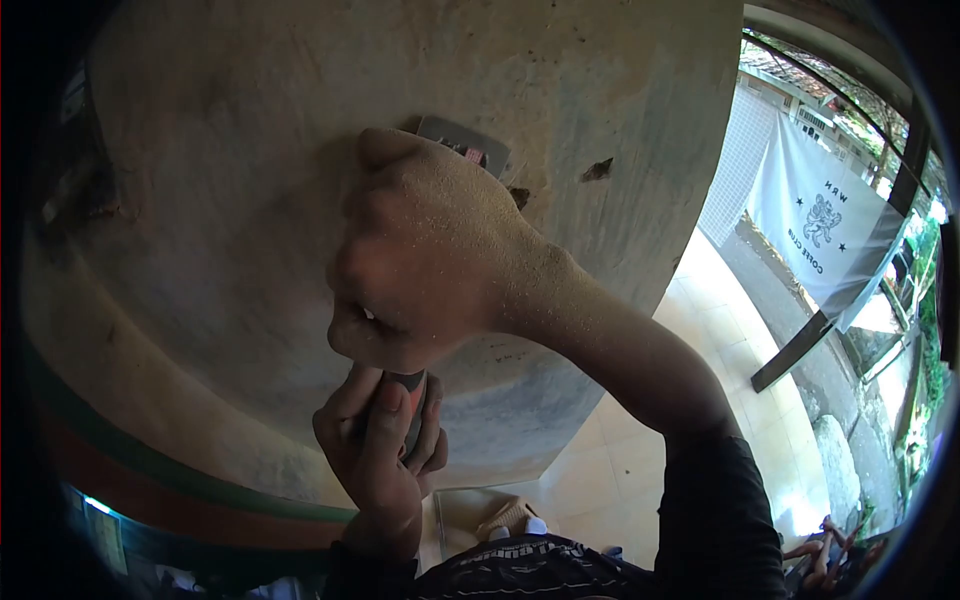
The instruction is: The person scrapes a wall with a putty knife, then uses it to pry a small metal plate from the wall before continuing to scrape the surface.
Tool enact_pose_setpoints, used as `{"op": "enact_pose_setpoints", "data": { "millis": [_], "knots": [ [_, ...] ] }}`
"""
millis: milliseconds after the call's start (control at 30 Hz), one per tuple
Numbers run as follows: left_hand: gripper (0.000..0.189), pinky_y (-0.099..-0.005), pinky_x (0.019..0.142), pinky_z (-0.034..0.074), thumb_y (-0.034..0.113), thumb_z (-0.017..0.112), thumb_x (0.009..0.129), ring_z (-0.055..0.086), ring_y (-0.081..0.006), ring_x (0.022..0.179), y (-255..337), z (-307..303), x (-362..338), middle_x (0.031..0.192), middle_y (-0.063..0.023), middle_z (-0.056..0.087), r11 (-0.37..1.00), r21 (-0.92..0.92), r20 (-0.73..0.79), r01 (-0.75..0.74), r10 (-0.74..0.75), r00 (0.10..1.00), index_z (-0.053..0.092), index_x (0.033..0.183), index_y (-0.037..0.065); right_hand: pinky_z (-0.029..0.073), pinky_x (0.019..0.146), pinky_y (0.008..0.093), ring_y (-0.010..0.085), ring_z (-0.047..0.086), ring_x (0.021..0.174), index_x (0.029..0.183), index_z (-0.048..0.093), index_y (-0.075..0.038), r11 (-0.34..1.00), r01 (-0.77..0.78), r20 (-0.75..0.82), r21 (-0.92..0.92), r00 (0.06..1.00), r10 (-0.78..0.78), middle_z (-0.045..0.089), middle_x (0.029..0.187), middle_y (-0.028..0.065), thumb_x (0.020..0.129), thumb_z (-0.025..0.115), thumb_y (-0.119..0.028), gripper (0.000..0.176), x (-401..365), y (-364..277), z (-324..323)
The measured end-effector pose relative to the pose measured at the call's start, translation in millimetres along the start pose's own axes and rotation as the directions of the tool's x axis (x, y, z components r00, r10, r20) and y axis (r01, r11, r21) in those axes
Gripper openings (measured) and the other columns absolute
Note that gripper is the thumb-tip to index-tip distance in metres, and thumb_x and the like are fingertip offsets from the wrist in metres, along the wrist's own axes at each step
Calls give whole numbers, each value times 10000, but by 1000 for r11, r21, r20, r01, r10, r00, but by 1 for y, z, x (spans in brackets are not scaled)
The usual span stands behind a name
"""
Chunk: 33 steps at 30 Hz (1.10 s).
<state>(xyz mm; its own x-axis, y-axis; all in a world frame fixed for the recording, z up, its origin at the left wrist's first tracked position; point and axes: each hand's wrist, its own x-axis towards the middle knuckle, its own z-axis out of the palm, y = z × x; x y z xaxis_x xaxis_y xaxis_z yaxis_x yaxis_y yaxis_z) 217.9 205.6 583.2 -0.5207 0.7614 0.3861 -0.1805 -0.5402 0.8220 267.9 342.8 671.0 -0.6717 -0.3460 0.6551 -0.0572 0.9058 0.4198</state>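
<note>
My right hand (430,250), dusted with pale powder, is a closed fist in front of the wall. What its fingers grip is hidden behind the hand. Past its knuckles shows a dark grey flat piece with rounded corners and reddish print (465,145), close to the wall. Lower down, the fingers of my left hand (385,435) wrap round a black-and-red object (413,405), whose upper end disappears under the right fist. Whether that object and the grey piece are joined, I cannot see.
The worn plaster wall (250,220) fills most of the view, with a chipped spot (597,170) right of the hand. Pale floor tiles (610,450) lie below. Outside at right hangs a white printed banner (815,220). Another person's limbs (825,555) show at bottom right.
</note>
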Motion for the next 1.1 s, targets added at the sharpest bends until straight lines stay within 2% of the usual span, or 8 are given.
{"op": "enact_pose_setpoints", "data": {
  "millis": [100,200,400,567,700,867,967,1100],
  "knots": [
    [465,-155,286,185,216,531,896,280,-41,356,-11,-10,-12,657,-81,468,999,39,32,18,-19,999,438,1247,-75,407,622,347,216,453,424,441,519,-110,998,-29,-35,53,999,31,445,420,37,608,542,-295,250,-3,-8,4],
    [268,-190,311,230,142,495,926,299,-31,384,-13,-11,-22,562,-17,425,1000,-1,-2,-3,3,1000,554,1035,-96,415,619,347,231,456,417,422,505,-103,993,-38,14,115,999,36,428,400,45,584,548,-279,242,-8,-15,11],
    [399,-157,297,219,234,529,907,294,-30,359,0,-5,3,681,-94,486,999,25,18,-32,32,999,463,1197,-31,426,606,353,233,479,431,438,515,-106,997,-75,-61,3,995,75,450,416,49,584,545,-286,234,8,4,-7],
    [351,-163,300,203,257,524,908,269,-29,354,-11,-15,-17,661,-83,485,998,24,68,66,-68,995,498,1139,-5,434,612,358,258,470,414,417,504,-90,990,-12,-18,139,1000,14,446,396,72,569,547,-285,251,-8,-12,7],
    [287,-156,303,200,274,532,901,257,-25,357,3,6,0,650,-48,475,997,77,-212,23,-6,977,507,1045,27,443,614,358,245,491,442,436,516,-91,997,-74,26,11,997,73,461,414,61,558,556,-291,238,8,3,-9],
    [322,-154,303,206,286,552,889,258,-29,360,-10,-8,-18,649,-60,468,999,50,-8,9,-8,1000,487,1073,29,447,559,385,250,502,446,436,515,-94,988,17,-178,155,984,11,451,427,65,565,549,-273,223,-4,-12,11],
    [390,-156,303,202,269,542,893,256,-30,361,-7,-4,-16,652,-61,465,999,38,5,2,-3,1000,469,1145,-20,445,564,378,255,503,452,438,515,-92,986,66,-187,152,982,-37,467,448,77,569,552,-259,215,-3,0,10],
    [267,-192,311,272,204,514,923,339,-29,376,16,4,6,585,-43,462,1000,28,52,-6,4,999,531,977,-57,439,545,370,249,511,482,463,528,-101,998,-56,-84,24,995,58,473,463,64,557,561,-257,186,10,9,-10]
  ]
}}
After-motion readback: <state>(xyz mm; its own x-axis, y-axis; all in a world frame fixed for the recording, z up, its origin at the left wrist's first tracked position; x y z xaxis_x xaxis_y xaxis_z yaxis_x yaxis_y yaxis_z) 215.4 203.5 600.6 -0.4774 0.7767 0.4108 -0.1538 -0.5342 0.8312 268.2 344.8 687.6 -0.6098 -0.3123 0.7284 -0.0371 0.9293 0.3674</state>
